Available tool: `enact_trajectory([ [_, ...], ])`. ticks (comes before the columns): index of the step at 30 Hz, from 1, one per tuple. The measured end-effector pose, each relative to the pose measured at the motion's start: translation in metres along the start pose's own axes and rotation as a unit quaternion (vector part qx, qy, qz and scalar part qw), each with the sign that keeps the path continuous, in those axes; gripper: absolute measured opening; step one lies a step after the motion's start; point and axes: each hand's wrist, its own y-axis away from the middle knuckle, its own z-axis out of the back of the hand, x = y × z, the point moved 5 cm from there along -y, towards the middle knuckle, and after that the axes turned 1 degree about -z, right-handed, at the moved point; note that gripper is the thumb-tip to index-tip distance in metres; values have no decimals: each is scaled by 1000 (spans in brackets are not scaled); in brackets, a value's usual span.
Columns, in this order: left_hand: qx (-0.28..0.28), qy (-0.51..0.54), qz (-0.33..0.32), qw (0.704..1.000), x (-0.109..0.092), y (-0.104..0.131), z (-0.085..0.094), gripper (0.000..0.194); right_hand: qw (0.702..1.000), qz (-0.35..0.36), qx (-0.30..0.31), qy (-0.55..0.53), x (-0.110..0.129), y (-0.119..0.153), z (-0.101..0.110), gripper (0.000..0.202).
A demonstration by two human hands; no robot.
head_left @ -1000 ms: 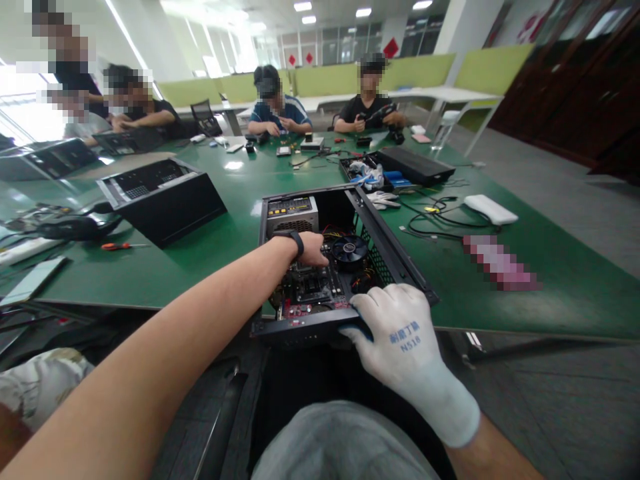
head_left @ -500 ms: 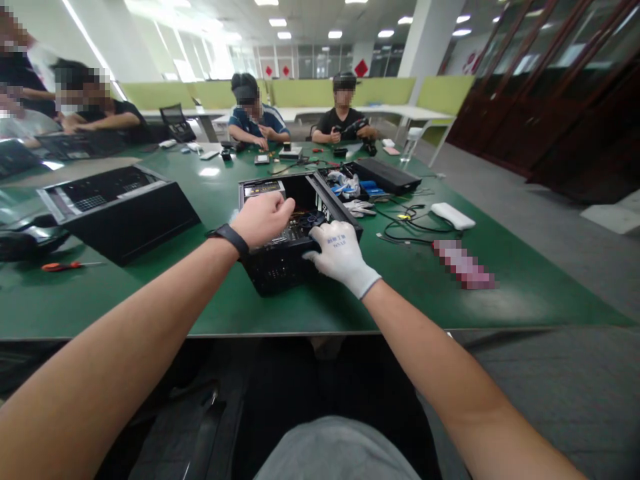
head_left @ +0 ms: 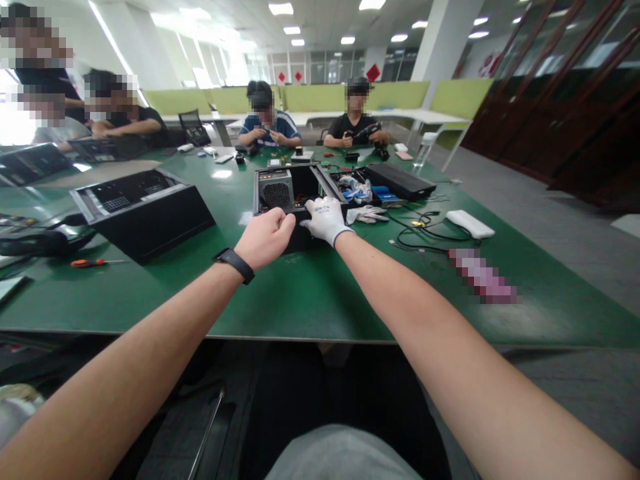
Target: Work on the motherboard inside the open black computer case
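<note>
The case (head_left: 303, 244) sat at twelve o'clock, open side up, which likely left its inside within reach. The gloved right hand (head_left: 327, 221) pinched its near edge between fingers and thumb, presumably to control it. The left hand (head_left: 264, 239) was curled by the seven o'clock corner; whether it pinched anything could not be told. A screwdriver (head_left: 90, 263) lay at ten.

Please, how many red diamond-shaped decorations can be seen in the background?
3. The left decoration and middle decoration show side by side above the green partition; the larger right decoration is left of the pillar.
</note>
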Motion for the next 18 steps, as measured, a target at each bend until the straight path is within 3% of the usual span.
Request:
enact_trajectory([
  [4, -10, 2, -7, 1000, 0, 3, 7, 30, 1000, 7, -1, -5, 3, 17, 4, 45],
  [9, -9, 5, 17, 1000, -7, 3, 19, 13, 999, 11, -23, -19, 11, 62, 17, 47],
  [12, 40, 17, 23, 999, -16, 3, 15, 25, 999, 14, -37, -30, 14, 99, 29, 43],
  [18, 158, 6, 20, 987, -25, 7, -14, 38, 997, 30, -51, -47, 16, 178, 55, 37],
])
